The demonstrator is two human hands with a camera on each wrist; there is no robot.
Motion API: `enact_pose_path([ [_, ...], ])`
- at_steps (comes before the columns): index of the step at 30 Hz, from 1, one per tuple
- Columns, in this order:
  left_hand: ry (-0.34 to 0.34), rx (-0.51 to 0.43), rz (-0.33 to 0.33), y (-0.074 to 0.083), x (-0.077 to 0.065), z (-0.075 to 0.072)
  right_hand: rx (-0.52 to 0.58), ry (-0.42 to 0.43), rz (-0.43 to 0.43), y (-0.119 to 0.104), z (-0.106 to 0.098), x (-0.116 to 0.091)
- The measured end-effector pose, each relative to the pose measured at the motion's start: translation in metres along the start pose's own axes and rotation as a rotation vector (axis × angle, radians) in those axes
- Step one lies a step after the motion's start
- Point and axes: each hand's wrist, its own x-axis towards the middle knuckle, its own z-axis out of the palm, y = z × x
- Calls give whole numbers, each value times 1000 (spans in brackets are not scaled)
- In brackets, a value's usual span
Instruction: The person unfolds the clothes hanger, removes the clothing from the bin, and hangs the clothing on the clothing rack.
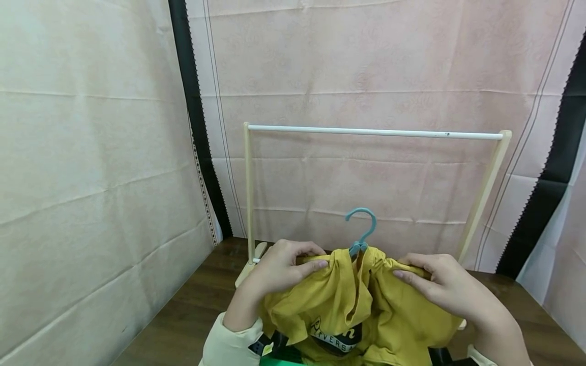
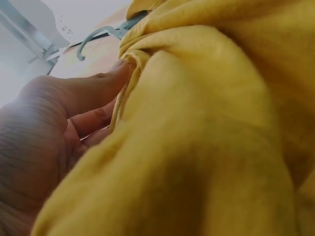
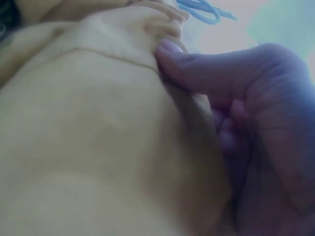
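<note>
A yellow garment [image 1: 403, 305] with a dark printed patch on its front hangs bunched between my hands in the head view. From its neck opening rises the hook of a blue clothes hanger [image 1: 368, 229]; the rest of the hanger is hidden inside the cloth. My left hand [image 1: 284, 267] pinches the garment's upper edge at the left shoulder, thumb on the near side. On the opposite shoulder, my right hand [image 1: 446, 284] pinches the cloth the same way. Both wrist views show a thumb pressed against the folded fabric, with the blue hook beyond.
Behind the garment stands a small clothes rack with a white crossbar [image 1: 348, 131] and cream posts [image 1: 485, 193]. The dark wooden table [image 1: 183, 315] lies beneath. Pale cloth walls [image 1: 100, 152] enclose it at the back and sides. Something green [image 1: 279, 361] shows at the bottom edge.
</note>
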Motion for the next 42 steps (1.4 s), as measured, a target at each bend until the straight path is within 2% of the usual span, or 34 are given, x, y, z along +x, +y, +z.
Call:
enact_pose_path([
  [9, 125, -7, 48, -1, -2, -5, -37, 60, -45, 6, -4, -2],
  [14, 205, 20, 95, -2, -5, -8, -58, 95, -50, 8, -4, -3],
  [22, 296, -51, 242, -1, -3, -11, -148, 175, 25, 13, -8, -4],
  [25, 288, -97, 295, -2, -1, -9, -187, 213, 47, 16, -9, -4],
  [28, 232, -150, 324, -3, 1, -4, -217, 245, 68, 21, -10, -6],
  [31, 153, -181, 293, -5, 2, 0, -231, 270, 88, 27, -11, -8],
  [34, 102, -189, 231, -7, 2, 3, -251, 283, 96, 33, -14, -6],
  [37, 90, -183, 207, -7, 2, 3, -272, 295, 93, 40, -19, 1],
  [42, 90, -152, 214, -6, 3, 0, -305, 318, 93, 55, -33, 21],
])
